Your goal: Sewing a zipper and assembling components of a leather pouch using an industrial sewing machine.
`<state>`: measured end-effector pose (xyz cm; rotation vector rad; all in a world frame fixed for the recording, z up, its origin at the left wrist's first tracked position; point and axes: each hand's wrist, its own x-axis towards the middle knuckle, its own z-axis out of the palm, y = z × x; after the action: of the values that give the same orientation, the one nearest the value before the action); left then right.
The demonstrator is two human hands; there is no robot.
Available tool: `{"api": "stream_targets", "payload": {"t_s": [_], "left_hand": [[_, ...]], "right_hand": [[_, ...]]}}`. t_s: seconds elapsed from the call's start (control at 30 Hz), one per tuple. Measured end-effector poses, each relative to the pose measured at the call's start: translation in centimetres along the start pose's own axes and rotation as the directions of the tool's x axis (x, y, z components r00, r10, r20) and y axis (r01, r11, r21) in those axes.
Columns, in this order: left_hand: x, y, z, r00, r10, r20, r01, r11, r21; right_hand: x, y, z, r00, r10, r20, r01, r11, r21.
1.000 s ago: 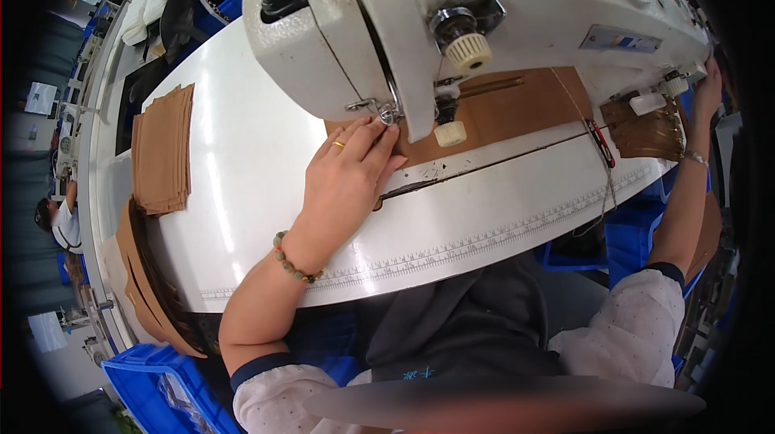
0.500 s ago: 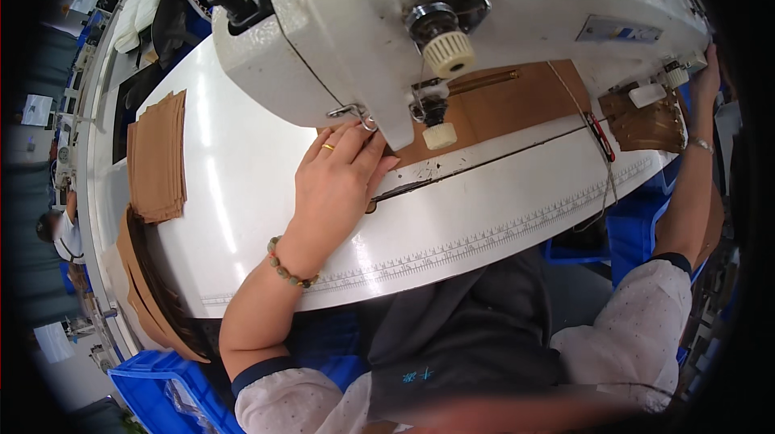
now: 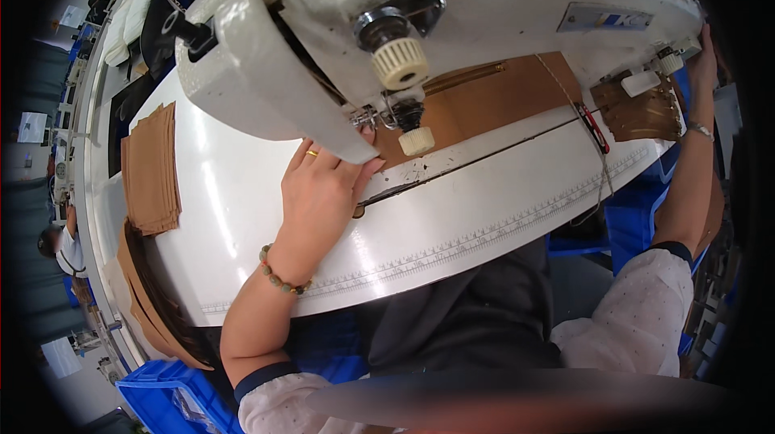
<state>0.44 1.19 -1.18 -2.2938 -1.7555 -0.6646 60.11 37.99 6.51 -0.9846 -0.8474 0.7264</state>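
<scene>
The white sewing machine (image 3: 452,22) spans the top of the view. Under its arm lies a brown leather-like panel (image 3: 517,103) with a zipper (image 3: 468,76) along it. At the panel's left end, beside the needle area, my left hand (image 3: 319,200) grips the edge, thumb to the right. The machine's head hides part of its fingers. Far to the right, my right hand (image 3: 702,58) reaches up to the end of the machine. Its fingers are mostly hidden there, so their grip does not show.
A stack of brown pieces (image 3: 151,167) lies on the left of the white table (image 3: 452,224). Curved brown pieces (image 3: 149,297) hang at its left edge. Red snips (image 3: 593,127) and more brown pieces (image 3: 638,111) lie at right. Blue bins (image 3: 173,394) stand below.
The machine's head appears shifted left and slightly tilted in the view, with its side cover standing apart from the body. My left hand sits slightly further left and lower; my right hand stays at the machine's end.
</scene>
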Motion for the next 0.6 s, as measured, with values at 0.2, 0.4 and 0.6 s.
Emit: {"api": "stream_targets", "payload": {"t_s": [0.2,0.4,0.6], "left_hand": [[0.0,0.2,0.1,1.0,0.015,-0.021,-0.014,0.998,0.058],[0.4,1.4,-0.2,0.991,0.132,-0.039,-0.125,0.983,0.131],[3.1,5.9,2.1,0.948,0.316,-0.033,-0.314,0.947,0.07]], "right_hand": [[-6.6,0.9,2.4,0.998,-0.004,-0.061,0.009,0.997,0.077],[-7.1,1.7,3.1,1.0,0.009,-0.025,-0.003,0.967,0.254],[-5.1,3.1,0.8,0.993,-0.041,0.112,0.011,0.968,0.252]]}}
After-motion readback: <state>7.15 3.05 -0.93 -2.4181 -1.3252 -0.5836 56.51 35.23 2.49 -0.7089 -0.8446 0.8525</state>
